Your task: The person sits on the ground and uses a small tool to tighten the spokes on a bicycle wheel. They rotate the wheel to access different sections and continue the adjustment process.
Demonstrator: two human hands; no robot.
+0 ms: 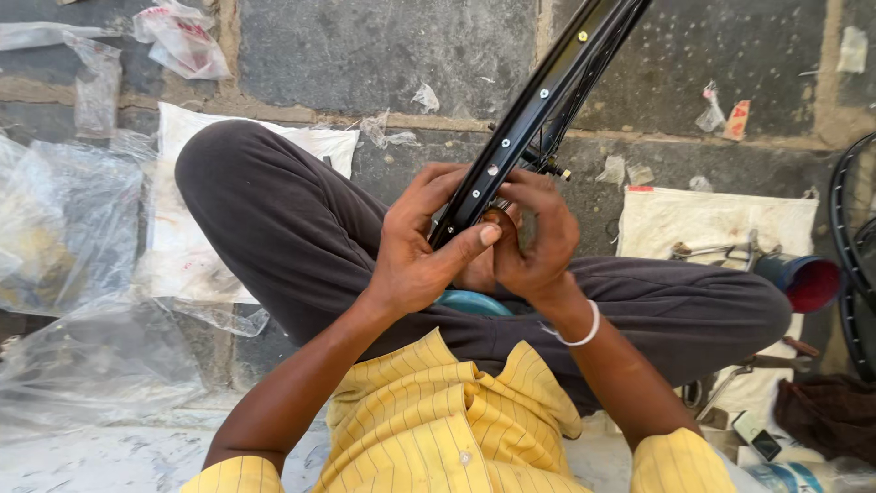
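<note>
Your left hand grips the black metal wheel rim with drilled spoke holes, which slants up and away to your right above your lap. Your right hand pinches a small fitting at the rim's near end, touching the left.

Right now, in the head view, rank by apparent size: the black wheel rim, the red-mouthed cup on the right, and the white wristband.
1. black wheel rim, longest, though partly cut off at the top
2. cup
3. wristband, smallest
</note>
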